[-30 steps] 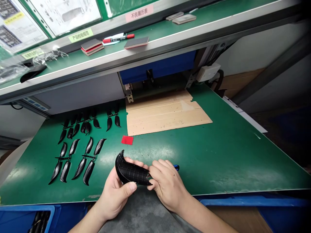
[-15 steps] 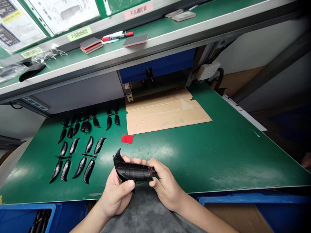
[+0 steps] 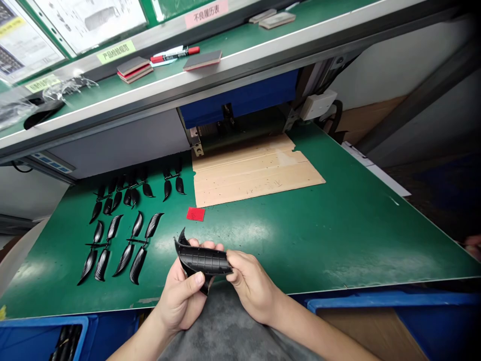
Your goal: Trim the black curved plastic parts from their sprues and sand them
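A curved black plastic part (image 3: 205, 260) with a gridded inner face is held above the front edge of the green table (image 3: 285, 240). My left hand (image 3: 184, 296) is closed on its left end, thumb in front and fingers behind. The fingers of my right hand (image 3: 253, 286) pinch the right end and cover its tip. More black plastic shows beneath the gridded face. To the left, ribbed black parts (image 3: 138, 265) joined by thin bars lie in two rows on the table.
A cardboard sheet (image 3: 259, 173) and a red piece (image 3: 196, 214) lie on the table. Above is a shelf (image 3: 240, 65) with pads (image 3: 134, 69) and a marker (image 3: 175, 54). Blue bins (image 3: 394, 302) stand below the front edge. Another person's hand (image 3: 472, 245) is at the far right.
My right fingers have closed over the part's right tip, which showed between them before. The held part has tilted slightly and shifted a little left.
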The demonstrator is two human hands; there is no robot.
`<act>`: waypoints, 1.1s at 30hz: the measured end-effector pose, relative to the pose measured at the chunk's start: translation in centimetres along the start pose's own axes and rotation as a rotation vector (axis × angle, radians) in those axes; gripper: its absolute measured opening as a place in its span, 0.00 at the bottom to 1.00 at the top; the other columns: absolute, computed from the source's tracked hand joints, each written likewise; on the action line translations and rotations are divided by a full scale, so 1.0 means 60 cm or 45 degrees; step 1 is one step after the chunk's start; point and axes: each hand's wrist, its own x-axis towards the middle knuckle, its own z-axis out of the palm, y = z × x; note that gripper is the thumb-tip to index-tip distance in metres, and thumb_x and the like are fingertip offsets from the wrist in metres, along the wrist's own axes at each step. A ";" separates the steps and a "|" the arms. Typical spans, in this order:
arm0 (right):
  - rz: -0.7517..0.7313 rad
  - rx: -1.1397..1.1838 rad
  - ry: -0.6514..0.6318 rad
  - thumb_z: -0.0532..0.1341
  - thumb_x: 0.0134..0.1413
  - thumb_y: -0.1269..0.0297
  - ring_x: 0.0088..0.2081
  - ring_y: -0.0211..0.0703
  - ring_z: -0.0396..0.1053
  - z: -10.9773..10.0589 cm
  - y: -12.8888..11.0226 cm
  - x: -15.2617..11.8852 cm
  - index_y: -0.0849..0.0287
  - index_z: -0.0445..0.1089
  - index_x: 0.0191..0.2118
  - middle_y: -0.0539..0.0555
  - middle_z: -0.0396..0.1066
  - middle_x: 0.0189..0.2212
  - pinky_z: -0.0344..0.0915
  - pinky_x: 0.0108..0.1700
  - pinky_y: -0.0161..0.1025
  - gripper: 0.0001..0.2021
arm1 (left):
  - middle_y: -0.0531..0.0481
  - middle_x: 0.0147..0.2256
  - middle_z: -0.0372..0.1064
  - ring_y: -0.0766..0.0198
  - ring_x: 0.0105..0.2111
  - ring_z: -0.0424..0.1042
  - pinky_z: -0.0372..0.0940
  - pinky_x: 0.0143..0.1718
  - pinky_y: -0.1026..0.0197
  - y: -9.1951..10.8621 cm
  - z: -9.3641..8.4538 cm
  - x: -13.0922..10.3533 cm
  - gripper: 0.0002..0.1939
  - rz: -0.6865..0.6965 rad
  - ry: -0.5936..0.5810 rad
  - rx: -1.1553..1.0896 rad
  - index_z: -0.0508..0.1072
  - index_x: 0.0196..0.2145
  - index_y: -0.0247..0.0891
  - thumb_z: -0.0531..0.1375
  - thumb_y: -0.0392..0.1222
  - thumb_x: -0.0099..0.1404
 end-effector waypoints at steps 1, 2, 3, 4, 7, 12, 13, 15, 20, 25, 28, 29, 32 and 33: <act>0.027 0.089 -0.100 0.42 0.58 0.36 0.27 0.37 0.53 -0.005 0.001 0.000 0.57 0.55 0.27 0.48 0.56 0.24 0.51 0.30 0.37 0.27 | 0.51 0.51 0.71 0.51 0.58 0.63 0.54 0.61 0.44 0.000 -0.001 0.000 0.21 0.002 0.008 0.003 0.70 0.48 0.48 0.63 0.32 0.58; 0.055 0.191 -0.194 0.42 0.57 0.36 0.26 0.36 0.52 -0.009 0.002 0.000 0.57 0.56 0.27 0.47 0.55 0.23 0.50 0.29 0.37 0.28 | 0.50 0.51 0.70 0.50 0.58 0.63 0.54 0.61 0.44 0.000 -0.002 0.000 0.21 0.006 0.015 0.005 0.69 0.48 0.48 0.63 0.32 0.58; 0.084 0.296 -0.261 0.42 0.56 0.35 0.25 0.35 0.52 -0.013 0.004 -0.001 0.57 0.56 0.27 0.47 0.54 0.23 0.50 0.28 0.36 0.28 | 0.50 0.50 0.70 0.50 0.58 0.63 0.53 0.61 0.44 0.001 -0.002 0.000 0.21 0.011 0.020 0.008 0.69 0.48 0.48 0.63 0.32 0.58; 0.109 0.386 -0.290 0.41 0.56 0.34 0.24 0.35 0.51 -0.015 0.005 -0.003 0.57 0.57 0.26 0.46 0.53 0.22 0.50 0.26 0.35 0.29 | 0.50 0.50 0.70 0.50 0.58 0.62 0.53 0.62 0.43 0.001 -0.002 0.000 0.21 0.020 0.025 0.012 0.69 0.49 0.48 0.63 0.32 0.58; 0.068 0.400 -0.185 0.43 0.53 0.32 0.23 0.34 0.52 -0.011 0.007 -0.009 0.58 0.58 0.25 0.46 0.54 0.21 0.51 0.26 0.35 0.31 | 0.50 0.51 0.70 0.51 0.59 0.61 0.51 0.62 0.44 0.003 0.000 0.003 0.21 0.058 0.047 0.029 0.69 0.49 0.48 0.62 0.32 0.59; -0.324 -0.202 0.159 0.64 0.48 0.45 0.28 0.36 0.62 0.017 -0.003 -0.009 0.57 0.67 0.34 0.47 0.66 0.25 0.57 0.33 0.36 0.19 | 0.48 0.54 0.67 0.53 0.59 0.61 0.49 0.63 0.43 0.001 0.013 0.010 0.19 0.101 0.090 0.044 0.68 0.49 0.46 0.59 0.32 0.62; -0.380 -0.292 0.174 0.66 0.50 0.51 0.30 0.37 0.64 0.021 -0.006 -0.006 0.57 0.67 0.40 0.49 0.70 0.28 0.58 0.35 0.36 0.17 | 0.48 0.54 0.67 0.53 0.59 0.60 0.49 0.63 0.43 0.000 0.015 0.011 0.19 0.100 0.094 0.046 0.68 0.49 0.46 0.59 0.32 0.62; -0.452 -0.425 0.159 0.64 0.54 0.61 0.33 0.39 0.66 0.026 -0.011 0.000 0.56 0.67 0.45 0.51 0.73 0.32 0.59 0.37 0.37 0.14 | 0.48 0.54 0.67 0.54 0.60 0.60 0.49 0.64 0.44 -0.003 0.017 0.012 0.19 0.088 0.099 0.045 0.68 0.50 0.46 0.59 0.31 0.62; -0.466 -0.571 0.147 0.57 0.58 0.69 0.26 0.37 0.59 0.022 -0.006 0.005 0.56 0.68 0.36 0.48 0.67 0.23 0.53 0.32 0.37 0.03 | 0.47 0.55 0.66 0.55 0.59 0.60 0.50 0.63 0.45 0.001 0.011 0.013 0.19 0.121 0.137 0.050 0.67 0.51 0.45 0.58 0.32 0.63; -0.155 -0.595 0.224 0.58 0.59 0.54 0.30 0.39 0.60 0.012 0.007 -0.001 0.58 0.61 0.35 0.50 0.65 0.27 0.55 0.34 0.38 0.12 | 0.47 0.55 0.66 0.54 0.59 0.61 0.53 0.61 0.44 0.010 0.009 0.010 0.18 0.177 0.212 0.095 0.67 0.50 0.45 0.59 0.33 0.63; -0.111 -0.729 0.179 0.48 0.57 0.39 0.34 0.44 0.60 0.010 0.009 -0.002 0.59 0.63 0.39 0.53 0.65 0.31 0.55 0.37 0.41 0.25 | 0.47 0.55 0.66 0.53 0.58 0.62 0.55 0.60 0.44 0.010 0.011 0.008 0.19 0.188 0.193 0.114 0.67 0.50 0.46 0.60 0.34 0.63; -0.112 -0.789 0.158 0.44 0.57 0.37 0.34 0.45 0.59 0.010 0.009 -0.003 0.59 0.64 0.39 0.54 0.64 0.32 0.55 0.37 0.42 0.28 | 0.48 0.55 0.66 0.53 0.58 0.62 0.55 0.60 0.44 0.009 0.011 0.008 0.19 0.195 0.185 0.122 0.67 0.50 0.47 0.60 0.34 0.63; -0.088 -0.951 0.138 0.39 0.55 0.35 0.34 0.47 0.57 0.012 0.008 -0.003 0.59 0.66 0.42 0.55 0.63 0.32 0.52 0.36 0.43 0.34 | 0.48 0.54 0.66 0.53 0.58 0.62 0.56 0.59 0.44 0.009 0.009 0.007 0.19 0.201 0.172 0.154 0.66 0.50 0.47 0.60 0.34 0.63; -0.076 -0.997 0.140 0.38 0.55 0.34 0.34 0.47 0.57 0.012 0.008 -0.003 0.59 0.66 0.43 0.56 0.63 0.33 0.51 0.36 0.43 0.34 | 0.48 0.54 0.67 0.53 0.58 0.62 0.56 0.60 0.44 0.009 0.008 0.007 0.19 0.201 0.169 0.164 0.66 0.50 0.47 0.60 0.34 0.63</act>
